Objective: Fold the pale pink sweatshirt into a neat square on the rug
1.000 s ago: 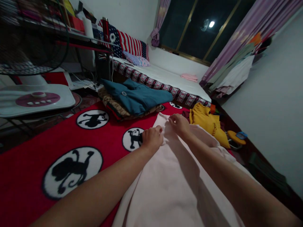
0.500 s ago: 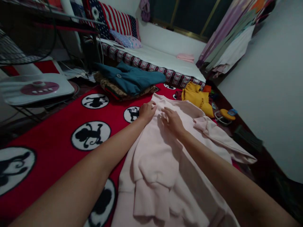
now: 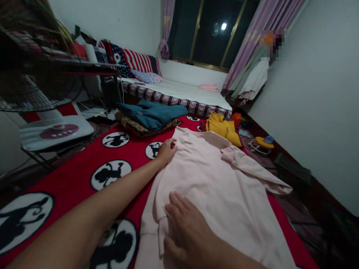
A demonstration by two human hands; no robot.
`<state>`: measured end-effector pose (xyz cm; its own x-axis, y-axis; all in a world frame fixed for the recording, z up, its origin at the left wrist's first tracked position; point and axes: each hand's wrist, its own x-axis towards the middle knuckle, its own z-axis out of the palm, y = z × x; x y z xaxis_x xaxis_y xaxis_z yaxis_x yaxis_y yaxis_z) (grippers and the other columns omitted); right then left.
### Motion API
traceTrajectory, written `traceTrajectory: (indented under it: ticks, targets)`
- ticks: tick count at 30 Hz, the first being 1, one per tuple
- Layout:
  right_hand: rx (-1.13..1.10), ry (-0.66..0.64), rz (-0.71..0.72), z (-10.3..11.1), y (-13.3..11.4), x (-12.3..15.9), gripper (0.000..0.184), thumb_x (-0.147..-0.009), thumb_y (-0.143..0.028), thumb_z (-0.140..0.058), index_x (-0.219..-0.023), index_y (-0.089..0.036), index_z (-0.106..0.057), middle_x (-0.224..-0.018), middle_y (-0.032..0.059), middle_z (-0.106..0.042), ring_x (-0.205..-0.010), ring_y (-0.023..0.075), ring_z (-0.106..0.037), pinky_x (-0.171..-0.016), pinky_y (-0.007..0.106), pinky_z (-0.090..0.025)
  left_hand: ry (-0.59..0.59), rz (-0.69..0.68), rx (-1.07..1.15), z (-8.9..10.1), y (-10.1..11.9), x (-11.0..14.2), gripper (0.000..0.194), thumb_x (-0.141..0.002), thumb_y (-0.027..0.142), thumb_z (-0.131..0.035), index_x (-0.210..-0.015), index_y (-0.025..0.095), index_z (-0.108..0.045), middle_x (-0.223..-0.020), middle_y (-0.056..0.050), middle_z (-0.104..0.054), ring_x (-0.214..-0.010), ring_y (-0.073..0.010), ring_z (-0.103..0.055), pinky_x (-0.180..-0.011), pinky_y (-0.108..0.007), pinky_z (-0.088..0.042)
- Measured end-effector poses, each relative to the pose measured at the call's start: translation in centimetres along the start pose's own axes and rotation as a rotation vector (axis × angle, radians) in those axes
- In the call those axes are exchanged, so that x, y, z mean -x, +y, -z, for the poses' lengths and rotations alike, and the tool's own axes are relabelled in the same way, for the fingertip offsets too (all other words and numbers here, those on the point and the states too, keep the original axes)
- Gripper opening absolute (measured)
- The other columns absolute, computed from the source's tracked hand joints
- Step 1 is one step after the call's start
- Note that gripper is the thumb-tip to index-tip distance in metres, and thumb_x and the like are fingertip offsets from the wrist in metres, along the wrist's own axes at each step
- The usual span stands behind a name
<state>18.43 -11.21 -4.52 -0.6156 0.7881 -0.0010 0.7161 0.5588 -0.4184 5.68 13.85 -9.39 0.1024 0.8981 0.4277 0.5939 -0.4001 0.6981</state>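
Note:
A pale pink long-sleeved top (image 3: 218,183) lies spread flat on a red blanket (image 3: 81,168) with black-and-white monkey circles. My left hand (image 3: 166,150) rests at the top's far left shoulder, fingers curled on the fabric edge. My right hand (image 3: 186,226) lies open and flat on the near part of the top, beside a folded-in left sleeve. The right sleeve (image 3: 252,170) stretches out toward the right.
A stack of folded clothes with a teal garment (image 3: 151,114) on top sits beyond the top. A yellow garment (image 3: 223,127) lies at the far right. A fan base (image 3: 56,130) stands left. A mattress (image 3: 179,91) runs along the back wall.
My right hand slid from the collar area back toward me, down the top. The left hand stayed at the shoulder. The view lifted and the garment now lies smoother.

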Motion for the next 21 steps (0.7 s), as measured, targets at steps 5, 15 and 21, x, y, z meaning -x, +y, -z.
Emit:
traceTrajectory:
  ticks: [5,15,21]
  targets:
    - [0.144,0.284,0.136,-5.0,2.5,-1.1,0.038,-0.079,-0.027,-0.057,-0.114,-0.013,-0.059,-0.138,0.0152,-0.052,-0.132,0.0274,-0.044,-0.109,0.04,-0.039,-0.03,0.02,-0.105,0.5,1.5,-3.9,0.034,-0.083,0.018,-0.055,-0.117,0.016,-0.059,-0.1,-0.006,-0.069,-0.086,-0.0154,-0.065,-0.082,-0.026,-0.05]
    - [0.279,0.644,0.219,-11.0,5.2,-3.1,0.012,-0.084,-0.025,-0.054,-0.093,-0.022,-0.062,-0.112,0.0098,-0.07,-0.104,0.0276,-0.066,-0.084,0.041,-0.058,-0.221,0.083,-0.314,-3.2,4.2,-11.9,0.042,-0.066,0.034,-0.078,-0.105,0.023,-0.069,-0.105,-0.006,-0.071,-0.104,-0.0233,-0.063,-0.088,-0.029,-0.047]
    - [0.099,0.624,0.101,-12.4,4.3,-3.6,0.026,-0.086,-0.024,-0.047,-0.108,-0.026,-0.06,-0.095,0.0057,-0.075,-0.089,0.0233,-0.071,-0.08,0.037,-0.06,-0.182,0.094,-0.356,-4.8,3.2,-12.3,0.023,-0.074,0.025,-0.069,-0.097,0.019,-0.072,-0.097,-0.006,-0.071,-0.092,-0.0198,-0.065,-0.08,-0.027,-0.049]
